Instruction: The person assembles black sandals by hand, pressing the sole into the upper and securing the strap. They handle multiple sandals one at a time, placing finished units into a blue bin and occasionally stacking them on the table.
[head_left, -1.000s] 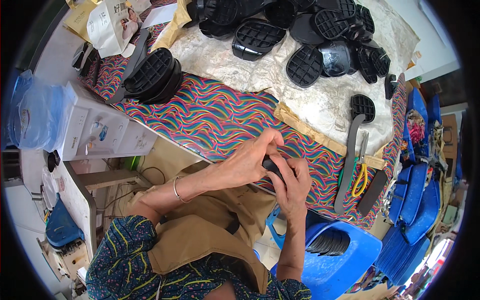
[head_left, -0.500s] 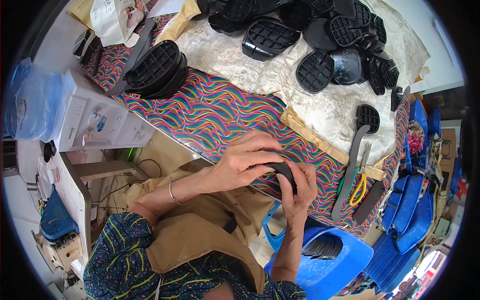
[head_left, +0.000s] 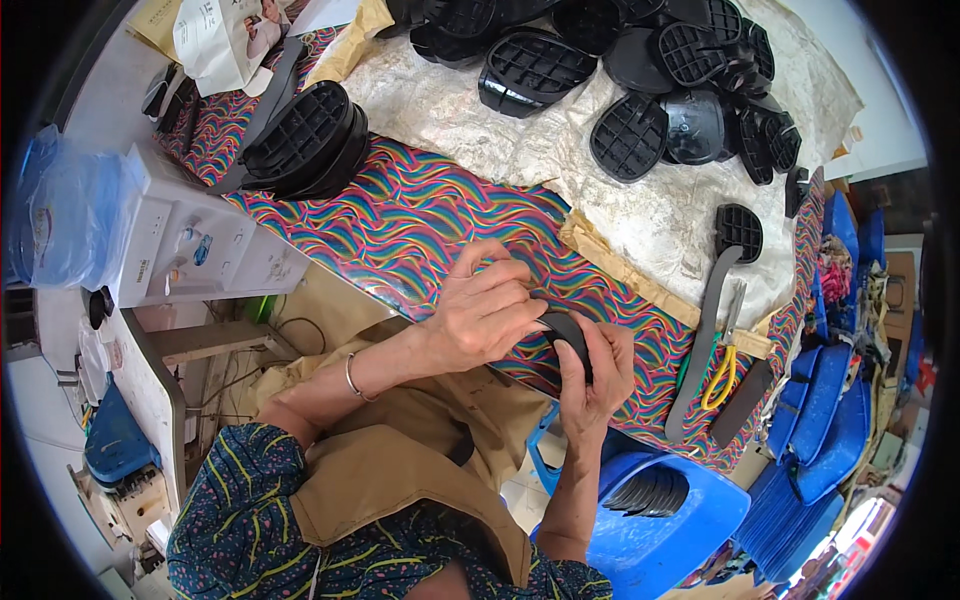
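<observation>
My right hand (head_left: 598,375) grips a black rubber heel piece (head_left: 570,335) at the near edge of the table with the rainbow-wave cloth (head_left: 420,220). My left hand (head_left: 485,310) lies over the piece from the left, fingertips pressing on its top edge. Both hands touch the same piece, which they mostly hide.
Several black soles (head_left: 650,80) lie piled on crinkled paper at the far side, and a stack of soles (head_left: 305,140) stands at the left. Yellow-handled scissors (head_left: 722,355) and a grey strip (head_left: 700,340) lie to the right. A blue bin (head_left: 665,515) holding soles sits below the table's edge.
The view has shifted slightly. My hands stay together on the black piece, and the left fingers have slid further over its top.
</observation>
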